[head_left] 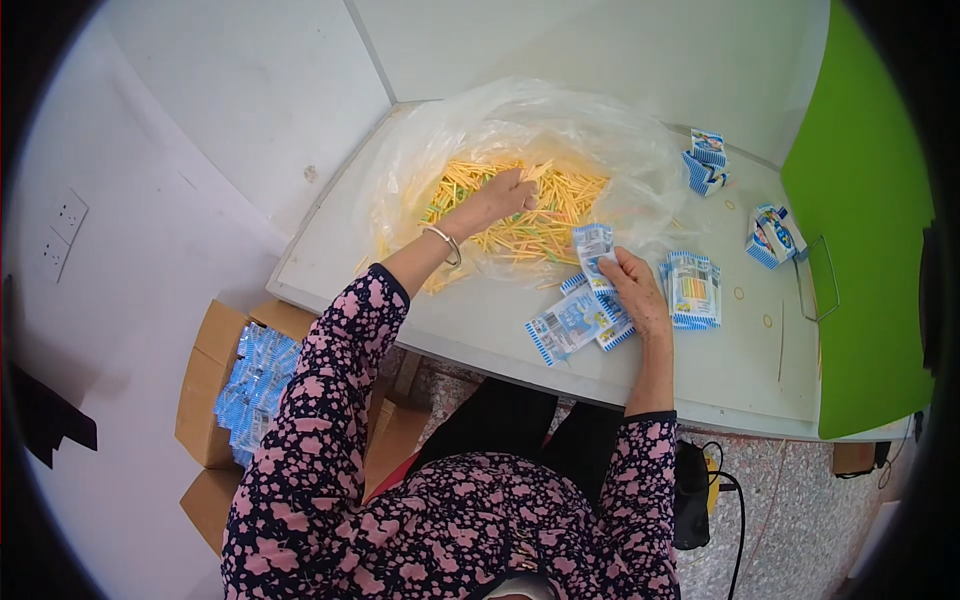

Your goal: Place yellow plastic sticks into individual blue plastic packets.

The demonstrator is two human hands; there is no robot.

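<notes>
My left hand point(497, 198) is over a heap of thin yellow sticks point(560, 215), a few of them green or pinkish. Its fingers are closed on a small bunch of yellow sticks point(540, 171). The heap lies in a large clear plastic bag point(640, 165) spread open on the table. Nearer the front, my right hand point(640, 290) grips a small blue-and-white packet point(594, 245) between thumb and fingers. Under and beside it lie several blue-striped packets point(567, 325) in a loose pile. Just right of that hand sits a stack of similar packets point(692, 290).
More blue packets point(770, 236) and a small bundle point(706, 165) lie at the right and back right. Rubber bands point(739, 293) are scattered near a green panel point(860, 220) with a wire handle. A cardboard box point(208, 370) of blue packets stands low at left.
</notes>
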